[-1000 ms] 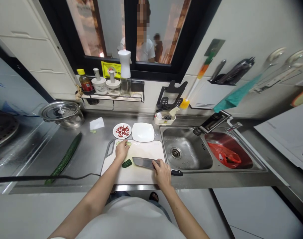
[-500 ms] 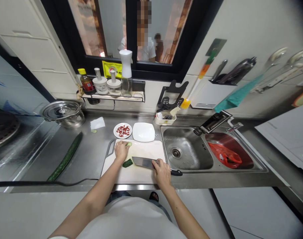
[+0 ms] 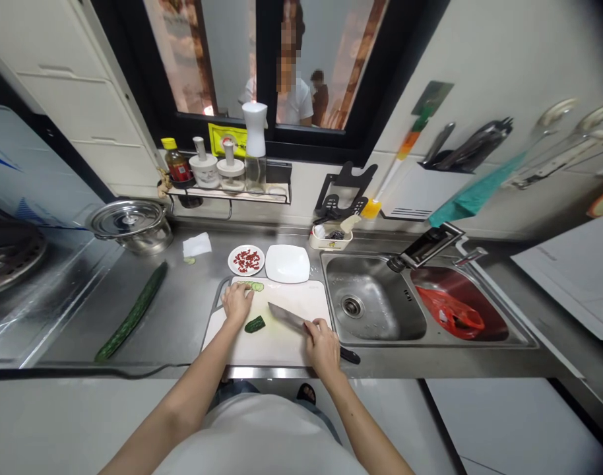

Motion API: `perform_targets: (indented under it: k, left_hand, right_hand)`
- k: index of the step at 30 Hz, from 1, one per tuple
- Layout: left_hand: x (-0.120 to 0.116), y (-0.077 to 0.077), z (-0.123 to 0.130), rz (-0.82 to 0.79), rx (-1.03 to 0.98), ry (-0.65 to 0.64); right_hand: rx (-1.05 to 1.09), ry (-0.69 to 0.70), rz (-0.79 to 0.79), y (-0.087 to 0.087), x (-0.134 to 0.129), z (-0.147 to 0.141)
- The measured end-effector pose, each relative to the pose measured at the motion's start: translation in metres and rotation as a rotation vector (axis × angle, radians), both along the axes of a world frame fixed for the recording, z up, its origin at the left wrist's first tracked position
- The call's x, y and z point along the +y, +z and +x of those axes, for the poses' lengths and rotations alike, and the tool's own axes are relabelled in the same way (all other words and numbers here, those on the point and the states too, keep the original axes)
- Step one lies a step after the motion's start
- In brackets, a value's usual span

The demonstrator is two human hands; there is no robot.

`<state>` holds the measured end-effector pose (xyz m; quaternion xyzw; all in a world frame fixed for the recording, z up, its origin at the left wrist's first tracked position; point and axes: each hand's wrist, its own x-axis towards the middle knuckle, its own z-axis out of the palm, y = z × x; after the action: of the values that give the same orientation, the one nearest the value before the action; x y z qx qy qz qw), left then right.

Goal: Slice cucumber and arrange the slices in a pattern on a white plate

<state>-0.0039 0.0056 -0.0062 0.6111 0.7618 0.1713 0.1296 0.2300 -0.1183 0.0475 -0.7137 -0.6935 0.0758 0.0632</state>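
Fingers, left hand: bent over cucumber slices at far side of cutting board, grip unclear. Right hand: clasped round knife. Cucumber chunk: between. Keep slices together, fingertips clear of edge.

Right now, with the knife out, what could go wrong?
The knife in the right hand points toward the left hand; a slip could nick it.
Neither hand steadies the cucumber piece, so it might shift if bumped.
The cucumber slices lie near the board's far edge; a push could spill them onto the round plate.
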Motion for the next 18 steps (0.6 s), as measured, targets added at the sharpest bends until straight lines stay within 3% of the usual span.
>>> perform_targets:
  k: [7,12,18]
  left_hand:
    - [-0.033,-0.004,-0.017,0.02,-0.067,-0.014]
    - [-0.059,-0.006,-0.022,0.067,-0.135,-0.075]
    - [-0.075,-0.009,-0.021,0.134,-0.224,-0.142]
  right_hand:
    - [0.16,-0.059,0.016,-0.001,0.007,0.0]
    - [0.298,-0.05,0.027,-0.006,0.012,-0.002]
    - [0.383,-0.008,-0.003,-0.005,0.016,-0.011]
